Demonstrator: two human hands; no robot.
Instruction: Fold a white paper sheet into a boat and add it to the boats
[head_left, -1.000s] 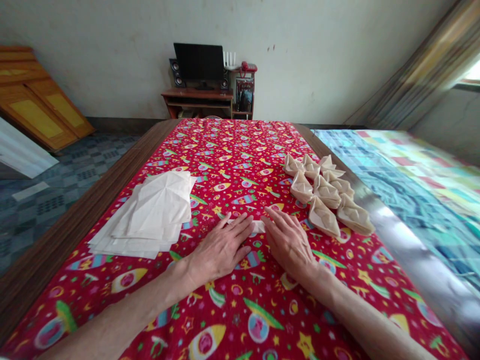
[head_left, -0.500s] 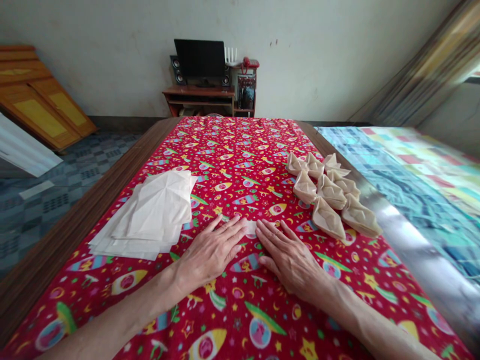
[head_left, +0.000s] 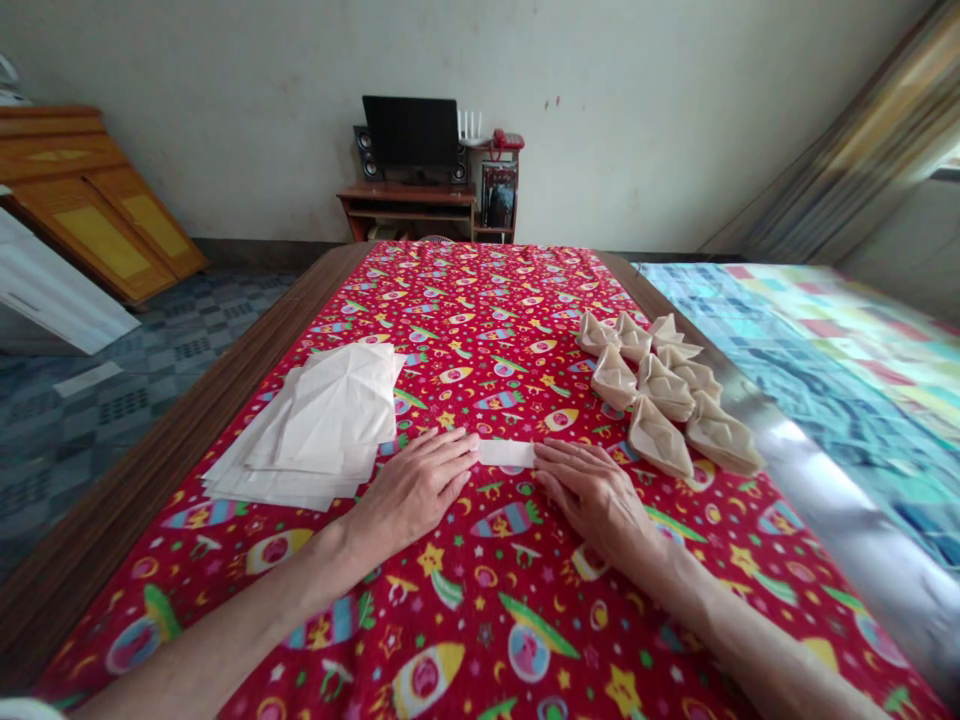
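Observation:
A narrow folded strip of white paper (head_left: 507, 454) lies crosswise on the red patterned cloth (head_left: 487, 590). My left hand (head_left: 421, 482) rests flat with its fingertips over the strip's left end, hiding it. On the right end lie the fingers of my right hand (head_left: 596, 488), outstretched and close together. Only the middle of the strip shows between them. Beside my left hand is a loose stack of creased white paper sheets (head_left: 341, 415). Several folded paper boats (head_left: 664, 388) sit in a group beyond my right hand.
The cloth covers a brown wooden table (head_left: 300, 310). A bed with a coloured sheet (head_left: 810, 360) adjoins it on the right. Against the far wall stands a small desk with a monitor (head_left: 411, 135) and a red telephone (head_left: 508, 140). A wooden cabinet (head_left: 97, 200) is at left.
My hands have moved apart along the strip, so more of its middle shows. The fingers of my right hand have come closer together. The view has tilted and shifted slightly.

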